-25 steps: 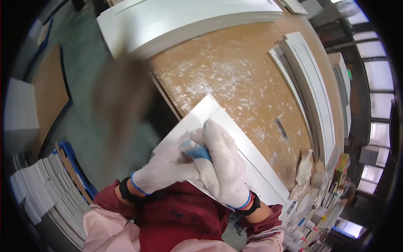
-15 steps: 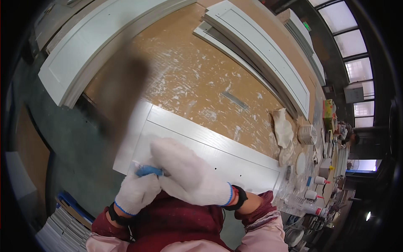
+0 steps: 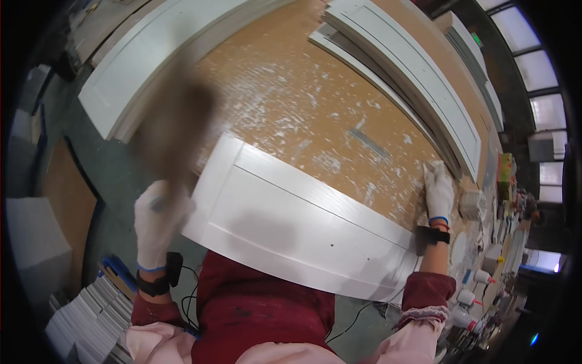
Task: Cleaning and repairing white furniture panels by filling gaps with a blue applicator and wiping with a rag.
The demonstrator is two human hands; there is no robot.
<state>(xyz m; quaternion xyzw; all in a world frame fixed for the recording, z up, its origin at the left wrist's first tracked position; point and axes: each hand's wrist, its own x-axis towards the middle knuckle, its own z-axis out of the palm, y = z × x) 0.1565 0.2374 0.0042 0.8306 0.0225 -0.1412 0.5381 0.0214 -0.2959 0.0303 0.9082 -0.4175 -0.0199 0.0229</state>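
- Brown worktop (image 3: 273, 109), strewn with white flecks, spreads out beyond the far edge of the white panel.
- White panel (image 3: 291, 206), the landmark, lies flat along the near side of the worktop, in front of the person's dark red apron (image 3: 260, 309); its face has a recessed field with grooved borders and two small dark holes toward the right end.
- Left pile of white panels (image 3: 151, 54) sits beyond the white panel's left end.
- Right pile of white panels (image 3: 406, 73) stands beyond the white panel's far edge, toward the right.
- Stack of pale boards (image 3: 91, 321) is lower left of the white panel, off the worktop.
- Left hand (image 3: 154, 221), gloved in white, is just beside the white panel's left end; a brown blur covers its fingers, so whether its grip is apart or clamped on something cannot be told.
- Right hand (image 3: 439, 194), also gloved, reaches past the white panel's right end to a pale crumpled cloth (image 3: 433, 164); its fingers touch it, though whether the grip closes on it cannot be told.
- Whitish tub (image 3: 473, 205) stands right of the white panel, near the right hand.
- Narrow grey strip (image 3: 368, 144) lies beyond the white panel's far edge, well apart from both hands.
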